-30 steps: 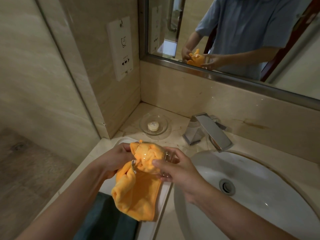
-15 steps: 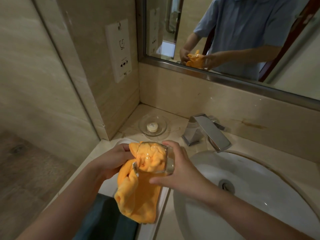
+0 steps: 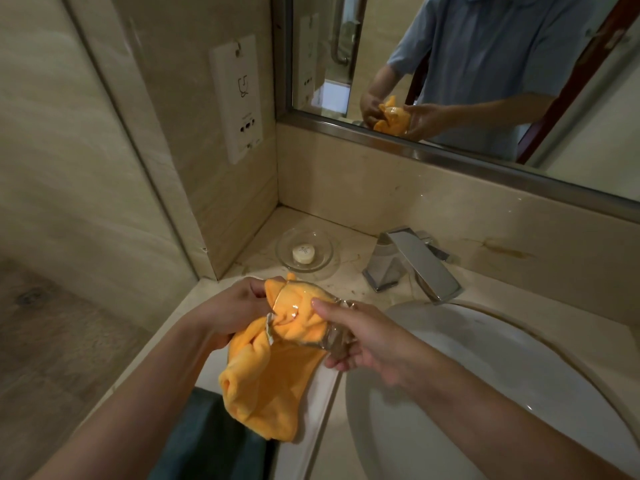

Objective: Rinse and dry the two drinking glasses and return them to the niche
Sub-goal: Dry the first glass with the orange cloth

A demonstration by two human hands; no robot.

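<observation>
At a hotel-style bathroom vanity, you hold a clear drinking glass (image 3: 311,320) on its side above the marble tabletop (image 3: 349,271), just left of the white oval basin (image 3: 485,358). Your right hand (image 3: 360,336) grips the glass at its thick base end, thumb across the top and fingers curled beneath. An orange microfibre cloth (image 3: 273,372) is stuffed into the glass, filling it, and spills from the mouth to hang over a white tray (image 3: 322,403) at the tabletop's front edge. Your left hand (image 3: 235,311) pinches the cloth at the rim of the glass. Behind your hands, a glass soap dish (image 3: 306,254) with a small round soap (image 3: 303,253) sits in the corner, and a chrome faucet (image 3: 412,263) angles toward the basin. A dark green towel (image 3: 204,441) lies below the hanging cloth. The mirror (image 3: 485,81) above reflects you with the cloth and glass; a socket plate (image 3: 237,98) is on the side wall.
</observation>
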